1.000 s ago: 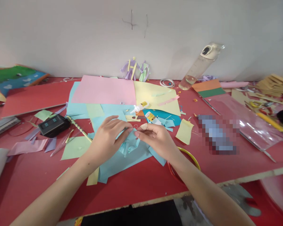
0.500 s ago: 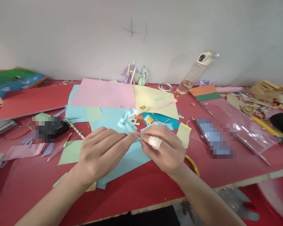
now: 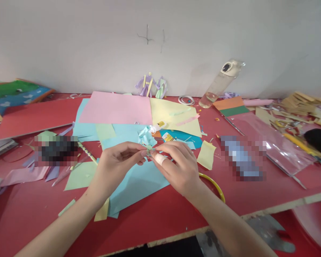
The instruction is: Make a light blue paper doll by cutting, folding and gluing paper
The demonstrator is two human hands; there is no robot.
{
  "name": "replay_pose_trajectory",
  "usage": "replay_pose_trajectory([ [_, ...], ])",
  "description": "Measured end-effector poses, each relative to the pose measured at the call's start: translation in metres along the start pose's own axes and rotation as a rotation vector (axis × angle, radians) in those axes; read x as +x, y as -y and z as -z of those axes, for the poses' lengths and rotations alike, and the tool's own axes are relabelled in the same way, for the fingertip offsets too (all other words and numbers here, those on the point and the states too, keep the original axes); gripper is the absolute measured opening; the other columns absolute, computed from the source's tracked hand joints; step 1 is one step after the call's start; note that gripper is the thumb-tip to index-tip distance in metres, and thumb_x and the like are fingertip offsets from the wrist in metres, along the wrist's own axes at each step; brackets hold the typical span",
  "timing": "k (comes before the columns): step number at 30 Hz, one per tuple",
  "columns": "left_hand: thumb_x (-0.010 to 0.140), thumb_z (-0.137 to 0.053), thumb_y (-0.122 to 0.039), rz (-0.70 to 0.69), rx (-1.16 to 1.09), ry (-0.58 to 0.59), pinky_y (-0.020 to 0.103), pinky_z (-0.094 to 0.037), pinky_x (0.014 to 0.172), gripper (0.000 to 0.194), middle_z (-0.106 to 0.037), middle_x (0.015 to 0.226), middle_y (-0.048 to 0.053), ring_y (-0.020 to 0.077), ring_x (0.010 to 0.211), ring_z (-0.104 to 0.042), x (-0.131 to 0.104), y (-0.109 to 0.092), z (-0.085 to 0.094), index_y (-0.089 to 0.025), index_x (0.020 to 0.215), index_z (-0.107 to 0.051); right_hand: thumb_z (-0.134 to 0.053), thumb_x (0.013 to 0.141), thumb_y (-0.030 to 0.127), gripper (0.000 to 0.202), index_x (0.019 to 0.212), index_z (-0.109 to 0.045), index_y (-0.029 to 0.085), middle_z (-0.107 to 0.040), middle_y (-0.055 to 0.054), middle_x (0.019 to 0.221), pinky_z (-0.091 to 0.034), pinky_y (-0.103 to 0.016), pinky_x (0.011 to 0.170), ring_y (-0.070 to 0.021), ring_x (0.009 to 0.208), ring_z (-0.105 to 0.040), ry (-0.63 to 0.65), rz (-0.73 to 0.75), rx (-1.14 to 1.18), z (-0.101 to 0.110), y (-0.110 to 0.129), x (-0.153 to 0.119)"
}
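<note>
Over the blue paper (image 3: 143, 182), my left hand (image 3: 116, 162) pinches a small piece of pale green paper (image 3: 149, 147) between thumb and fingers. My right hand (image 3: 178, 167), with a white bandage (image 3: 159, 159) on one finger, grips the same piece from the other side. The fingertips hide most of it. Just beyond the fingers is a folded light-blue paper shape (image 3: 145, 135); whether it joins the held piece I cannot tell. A white glue bottle (image 3: 158, 126) with a yellow label lies behind it, and a second glue bottle (image 3: 167, 136) lies nearer my right hand.
Pink paper (image 3: 117, 109) and yellow paper (image 3: 173, 112) lie at the back. Small paper figures (image 3: 147, 84) lean on the wall, left of a tilted water bottle (image 3: 219, 84). A yellow ring-shaped handle (image 3: 216, 187) shows by my right wrist; a pencil (image 3: 87, 152) lies left.
My hands have turned, and the fingertips have shifted slightly left and up, showing more of the green paper. The light-blue paper shape looks turned and sits slightly further right.
</note>
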State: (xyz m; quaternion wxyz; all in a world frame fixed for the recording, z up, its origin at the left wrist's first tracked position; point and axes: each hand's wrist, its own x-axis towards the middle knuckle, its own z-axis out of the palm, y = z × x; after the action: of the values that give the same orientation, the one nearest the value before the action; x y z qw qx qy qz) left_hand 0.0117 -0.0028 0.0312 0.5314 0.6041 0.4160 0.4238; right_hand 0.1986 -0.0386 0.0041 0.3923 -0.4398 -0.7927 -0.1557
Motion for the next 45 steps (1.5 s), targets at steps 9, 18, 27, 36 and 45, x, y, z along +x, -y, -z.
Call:
replay_pose_trajectory([
  [9, 0.081, -0.073, -0.024, 0.083, -0.031, 0.099, 0.025, -0.057, 0.066, 0.005, -0.073, 0.073, 0.001, 0.0143, 0.068, -0.068, 0.011, 0.016, 0.013, -0.023, 0.085, -0.076, -0.06, 0.093, 0.025, 0.013, 0.105, -0.065, 0.023, -0.069, -0.007, 0.099, -0.055, -0.037, 0.086, -0.0202, 0.097, -0.066, 0.03, -0.377, 0.41, 0.001, -0.004, 0.008],
  [18, 0.083, -0.07, -0.029, 0.088, 0.015, -0.079, 0.029, -0.057, 0.073, 0.009, -0.072, 0.074, 0.002, 0.0162, 0.073, -0.069, 0.024, 0.033, 0.023, -0.022, 0.087, -0.076, -0.047, 0.088, 0.004, 0.04, 0.122, -0.061, 0.019, -0.065, -0.011, 0.127, -0.05, -0.048, 0.097, -0.028, 0.118, -0.058, 0.416, -0.378, 0.072, -0.002, -0.069, 0.029],
  [27, 0.082, -0.071, -0.032, 0.035, -0.042, -0.116, 0.03, -0.057, 0.073, 0.012, -0.073, 0.082, 0.003, 0.0158, 0.072, -0.069, 0.026, 0.032, 0.022, -0.021, 0.086, -0.075, -0.053, 0.084, 0.002, 0.033, 0.108, -0.068, 0.019, -0.071, -0.009, 0.111, -0.048, -0.043, 0.089, -0.0297, 0.108, -0.055, 0.707, -0.03, -0.012, -0.044, -0.119, 0.064],
  [36, 0.083, -0.071, -0.032, 0.02, -0.059, -0.095, 0.03, -0.058, 0.072, 0.013, -0.072, 0.082, 0.003, 0.0163, 0.073, -0.07, 0.026, 0.037, 0.021, -0.021, 0.087, -0.075, -0.066, 0.085, 0.029, 0.02, 0.105, -0.064, 0.023, -0.069, -0.006, 0.101, -0.046, -0.032, 0.07, -0.0224, 0.086, -0.063, 0.581, -0.298, 0.131, -0.02, -0.119, 0.069],
  [45, 0.084, -0.07, -0.028, 0.061, -0.108, -0.072, 0.03, -0.059, 0.076, 0.009, -0.075, 0.082, 0.003, 0.0166, 0.074, -0.072, 0.02, 0.035, 0.013, -0.022, 0.087, -0.076, -0.053, 0.092, 0.053, 0.033, 0.079, -0.054, 0.023, -0.049, 0.003, 0.06, -0.035, -0.025, 0.04, -0.0112, 0.047, -0.047, -0.007, -0.895, 0.875, 0.005, -0.043, 0.035],
])
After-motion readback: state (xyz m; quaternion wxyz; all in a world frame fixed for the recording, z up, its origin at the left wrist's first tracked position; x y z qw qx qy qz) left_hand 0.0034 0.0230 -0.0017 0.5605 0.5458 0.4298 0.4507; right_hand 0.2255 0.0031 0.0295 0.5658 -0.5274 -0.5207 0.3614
